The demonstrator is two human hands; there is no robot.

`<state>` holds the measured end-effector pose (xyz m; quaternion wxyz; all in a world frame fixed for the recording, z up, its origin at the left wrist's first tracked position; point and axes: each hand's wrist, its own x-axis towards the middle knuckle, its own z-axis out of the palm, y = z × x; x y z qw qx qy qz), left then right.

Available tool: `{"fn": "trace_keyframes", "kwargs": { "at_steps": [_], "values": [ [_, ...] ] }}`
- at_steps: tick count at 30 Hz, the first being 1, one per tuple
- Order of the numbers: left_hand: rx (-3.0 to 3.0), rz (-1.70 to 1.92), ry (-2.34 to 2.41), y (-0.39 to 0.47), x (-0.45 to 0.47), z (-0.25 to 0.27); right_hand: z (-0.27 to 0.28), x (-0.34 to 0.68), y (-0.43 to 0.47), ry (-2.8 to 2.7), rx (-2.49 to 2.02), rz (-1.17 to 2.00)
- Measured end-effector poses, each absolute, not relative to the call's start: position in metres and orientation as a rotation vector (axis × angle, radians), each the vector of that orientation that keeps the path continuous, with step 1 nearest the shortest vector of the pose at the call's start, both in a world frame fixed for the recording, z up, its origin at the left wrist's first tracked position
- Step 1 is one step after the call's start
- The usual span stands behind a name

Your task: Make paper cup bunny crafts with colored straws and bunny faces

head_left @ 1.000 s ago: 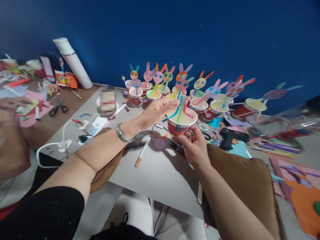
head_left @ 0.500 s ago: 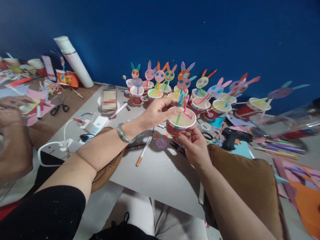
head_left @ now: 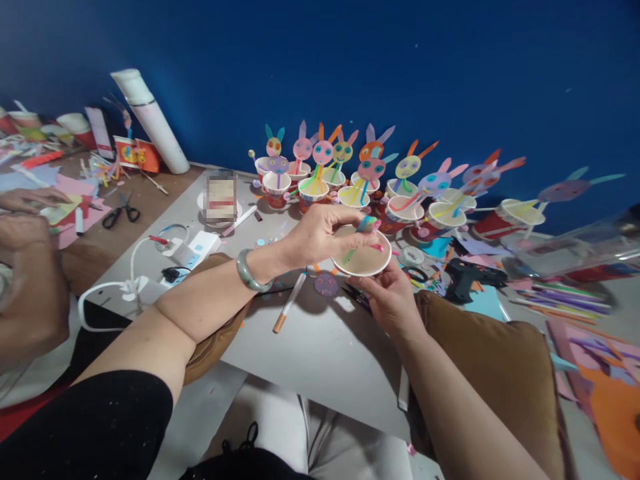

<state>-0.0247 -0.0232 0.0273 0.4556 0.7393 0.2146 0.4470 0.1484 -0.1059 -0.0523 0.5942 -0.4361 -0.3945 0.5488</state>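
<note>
My right hand [head_left: 393, 300] grips a paper cup [head_left: 361, 272] by its side, with the pale open mouth tipped towards me. My left hand [head_left: 320, 235], a bangle on its wrist, pinches the tops of thin coloured strips [head_left: 371, 225] at the cup's mouth. Green and pink ends of the strips show inside the cup; the fingers cover much of the rest. On the table below the cup lies a purple paper face with orange ears [head_left: 326, 284]. Left of it is a white marker with a brown end [head_left: 290, 303].
Behind my hands stand several cups with paper rabbit heads [head_left: 314, 188]. A black glue gun [head_left: 463, 280] and coloured sticks [head_left: 565, 297] lie right. A brown cushion [head_left: 490, 373] borders my right arm. Left are a power strip [head_left: 195, 257], scissors [head_left: 121, 212] and another person's hands [head_left: 30, 213].
The cup has tilted towards me, showing more of its inside and less of its printed side. My left hand has moved slightly right and down, still at the strips' tops.
</note>
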Motion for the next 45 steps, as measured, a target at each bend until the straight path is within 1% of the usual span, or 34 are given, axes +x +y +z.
{"fn": "trace_keyframes", "kwargs": {
  "at_steps": [3, 5, 14, 25, 32, 40, 45],
  "values": [
    [1.924, 1.078, 0.398, -0.027, -0.026, 0.031, -0.052, 0.149, -0.106, -0.901, -0.994, 1.280],
    [1.956, 1.081, 0.397, -0.028, -0.027, 0.032, -0.052, 0.150, -0.105, -0.916, -0.982, 1.281],
    [2.061, 1.269, 0.220, -0.020, -0.025, 0.025, -0.051, 0.153, -0.105, -0.912, -0.935, 1.322],
    [2.096, 1.132, 0.317, -0.024, -0.029, 0.032, -0.050, 0.153, -0.105, -0.842, -0.957, 1.343],
    [2.072, 1.158, 0.294, -0.022, -0.028, 0.029, -0.046, 0.153, -0.105, -0.795, -0.968, 1.343],
    [1.912, 1.112, 0.483, -0.022, -0.027, 0.031, -0.042, 0.153, -0.106, -0.738, -0.956, 1.399],
    [1.760, 1.079, 0.532, -0.020, -0.023, 0.027, -0.049, 0.156, -0.104, -0.718, -0.967, 1.368]
  ]
}}
